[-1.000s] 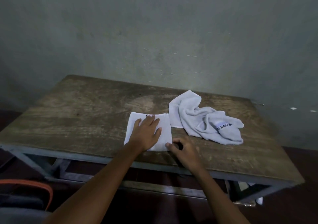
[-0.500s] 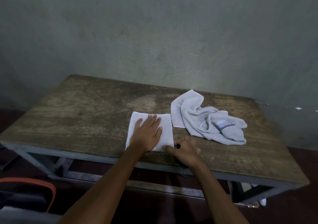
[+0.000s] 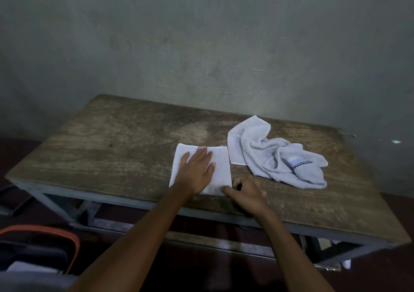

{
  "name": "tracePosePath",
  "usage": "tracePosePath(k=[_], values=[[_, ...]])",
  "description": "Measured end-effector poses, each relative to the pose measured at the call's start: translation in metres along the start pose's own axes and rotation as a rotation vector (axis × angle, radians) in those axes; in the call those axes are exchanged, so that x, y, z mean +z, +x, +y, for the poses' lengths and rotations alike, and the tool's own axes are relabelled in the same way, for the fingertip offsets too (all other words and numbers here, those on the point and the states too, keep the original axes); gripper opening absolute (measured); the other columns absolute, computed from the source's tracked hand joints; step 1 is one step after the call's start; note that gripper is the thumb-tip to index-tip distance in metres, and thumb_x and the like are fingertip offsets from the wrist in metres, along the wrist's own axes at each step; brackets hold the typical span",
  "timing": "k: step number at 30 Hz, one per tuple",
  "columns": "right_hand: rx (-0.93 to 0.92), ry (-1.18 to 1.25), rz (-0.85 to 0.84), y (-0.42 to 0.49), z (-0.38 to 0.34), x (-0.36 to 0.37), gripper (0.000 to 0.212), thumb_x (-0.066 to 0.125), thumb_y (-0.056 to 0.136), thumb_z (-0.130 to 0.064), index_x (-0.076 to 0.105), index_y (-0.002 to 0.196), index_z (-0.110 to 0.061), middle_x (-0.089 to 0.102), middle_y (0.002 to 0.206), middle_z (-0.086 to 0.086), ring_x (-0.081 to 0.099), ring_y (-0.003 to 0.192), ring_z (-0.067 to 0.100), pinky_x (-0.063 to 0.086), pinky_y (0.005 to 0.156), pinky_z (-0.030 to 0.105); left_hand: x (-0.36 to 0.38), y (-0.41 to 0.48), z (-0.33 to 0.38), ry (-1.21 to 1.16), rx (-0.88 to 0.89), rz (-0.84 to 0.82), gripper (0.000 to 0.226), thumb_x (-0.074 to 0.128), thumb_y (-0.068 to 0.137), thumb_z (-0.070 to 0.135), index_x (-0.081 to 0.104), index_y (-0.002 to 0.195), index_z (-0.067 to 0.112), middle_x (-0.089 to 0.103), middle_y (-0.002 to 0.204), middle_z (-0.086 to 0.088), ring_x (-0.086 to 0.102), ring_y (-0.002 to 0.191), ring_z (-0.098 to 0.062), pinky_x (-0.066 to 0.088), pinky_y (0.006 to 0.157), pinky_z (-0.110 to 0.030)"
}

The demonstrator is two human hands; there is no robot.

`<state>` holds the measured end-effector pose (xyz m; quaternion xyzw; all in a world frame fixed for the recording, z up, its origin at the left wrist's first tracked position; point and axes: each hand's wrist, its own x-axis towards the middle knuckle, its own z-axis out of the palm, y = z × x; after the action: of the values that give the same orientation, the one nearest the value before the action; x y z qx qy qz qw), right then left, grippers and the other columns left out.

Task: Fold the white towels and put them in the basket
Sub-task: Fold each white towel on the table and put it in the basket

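A folded white towel (image 3: 220,168) lies flat near the front edge of the wooden table (image 3: 112,148). My left hand (image 3: 196,171) presses flat on it with straight fingers. My right hand (image 3: 245,191) sits at the towel's near right corner, thumb touching the corner, fingers curled; whether it pinches the cloth is unclear. A second white towel (image 3: 275,155) with a checkered band lies crumpled to the right. A basket with an orange rim (image 3: 56,231) stands on the floor at lower left, a white cloth inside.
A grey plaster wall (image 3: 201,45) rises right behind the table. The table has a metal frame (image 3: 134,204) with crossbars underneath. Dark red floor (image 3: 20,148) shows on the left and right.
Both hands stay on the folded towel. My right hand has shifted slightly along its near right corner. The view has drifted a little.
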<state>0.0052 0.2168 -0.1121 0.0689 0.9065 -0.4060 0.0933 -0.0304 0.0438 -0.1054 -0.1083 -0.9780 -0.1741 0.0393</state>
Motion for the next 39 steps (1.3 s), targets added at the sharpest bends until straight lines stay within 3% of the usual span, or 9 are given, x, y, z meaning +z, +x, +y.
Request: tracePosePath(k=[4, 10, 15, 19, 22, 25, 31, 35, 39], values=[[0.013, 0.182, 0.066, 0.006, -0.014, -0.004, 0.047, 0.058, 0.063, -0.068, 0.059, 0.086, -0.027, 0.064, 0.092, -0.005, 0.060, 0.097, 0.018, 0.047, 0.091, 0.041, -0.008, -0.015, -0.018, -0.034, -0.071, 0.261, 0.064, 0.018, 0.086, 0.049, 0.048, 0.134, 0.019, 0.044, 0.144, -0.003, 0.032, 0.138, -0.015, 0.018, 0.110, -0.039], [-0.037, -0.121, 0.089, 0.026, -0.046, 0.003, 0.066, 0.050, 0.082, -0.058, 0.047, 0.126, -0.010, 0.058, 0.121, 0.011, 0.050, 0.118, 0.032, 0.043, 0.097, 0.042, -0.018, -0.032, -0.038, -0.036, -0.388, 0.054, 0.057, 0.034, 0.095, 0.047, 0.023, 0.147, 0.026, 0.031, 0.146, -0.012, 0.025, 0.132, -0.030, 0.019, 0.107, -0.047], [-0.018, -0.285, 0.044, 0.028, -0.057, 0.009, 0.060, 0.049, 0.088, -0.054, 0.049, 0.116, -0.001, 0.059, 0.114, 0.016, 0.054, 0.108, 0.031, 0.044, 0.089, 0.036, -0.016, -0.031, -0.040, -0.190, -0.372, 0.096, 0.061, 0.045, 0.094, 0.039, 0.025, 0.146, 0.015, 0.042, 0.136, -0.019, 0.039, 0.124, -0.034, 0.032, 0.104, -0.041], [0.042, -0.066, -0.031, 0.027, -0.058, 0.003, 0.038, 0.059, 0.085, -0.046, 0.051, 0.096, -0.011, 0.056, 0.095, 0.005, 0.054, 0.091, 0.021, 0.043, 0.077, 0.031, -0.013, -0.020, -0.043, -0.429, -0.506, 0.097, 0.054, 0.054, 0.088, 0.036, 0.044, 0.134, 0.009, 0.054, 0.128, -0.016, 0.050, 0.117, -0.032, 0.040, 0.101, -0.045], [0.059, 0.036, -0.058, 0.021, -0.062, -0.001, 0.033, 0.058, 0.085, -0.038, 0.053, 0.103, -0.010, 0.057, 0.094, 0.001, 0.055, 0.089, 0.018, 0.048, 0.077, 0.031, -0.016, -0.021, -0.037, -0.576, -0.504, 0.161, 0.046, 0.055, 0.088, 0.026, 0.048, 0.129, 0.006, 0.057, 0.124, -0.016, 0.054, 0.114, -0.031, 0.043, 0.098, -0.044], [0.019, 0.136, -0.036, 0.012, -0.067, -0.002, 0.034, 0.055, 0.088, -0.029, 0.048, 0.113, -0.007, 0.054, 0.099, 0.002, 0.049, 0.076, 0.009, 0.040, 0.058, 0.023, -0.024, -0.024, -0.030, -0.704, -0.457, 0.269, 0.041, 0.056, 0.089, 0.015, 0.050, 0.127, 0.003, 0.057, 0.121, -0.016, 0.056, 0.109, -0.028, 0.044, 0.092, -0.033], [-0.028, 0.448, 0.051, -0.004, -0.104, -0.018, 0.006, 0.056, 0.087, -0.021, 0.052, 0.083, -0.019, 0.062, 0.086, 0.003, 0.058, 0.076, 0.013, 0.049, 0.069, 0.030, -0.067, -0.031, -0.027, -0.874, -0.371, 0.410, 0.035, 0.061, 0.087, 0.012, 0.053, 0.121, 0.007, 0.060, 0.115, -0.013, 0.060, 0.099, -0.023, 0.050, 0.087, -0.035], [-0.104, 0.589, 0.101, -0.014, -0.149, -0.038, 0.019, 0.059, 0.085, -0.014, 0.052, 0.103, -0.011, 0.060, 0.088, 0.001, 0.057, 0.076, 0.013, 0.043, 0.062, 0.025, -0.118, -0.037, -0.017, -0.990, -0.339, 0.533, 0.038, 0.061, 0.086, 0.002, 0.051, 0.123, 0.002, 0.059, 0.104, -0.006, 0.056, 0.090, -0.017, 0.046, 0.068, -0.006], [-0.163, 0.643, 0.062, -0.023, -0.190, -0.039, 0.028, 0.060, 0.086, -0.022, 0.055, 0.108, -0.006, 0.064, 0.096, 0.007, 0.061, 0.082, 0.022, 0.047, 0.074, 0.030, -0.166, -0.054, -0.021, -0.972, -0.294, 0.663, 0.038, 0.062, 0.086, 0.005, 0.053, 0.123, 0.004, 0.061, 0.106, -0.007, 0.057, 0.090, -0.015, 0.045, 0.068, -0.005]])
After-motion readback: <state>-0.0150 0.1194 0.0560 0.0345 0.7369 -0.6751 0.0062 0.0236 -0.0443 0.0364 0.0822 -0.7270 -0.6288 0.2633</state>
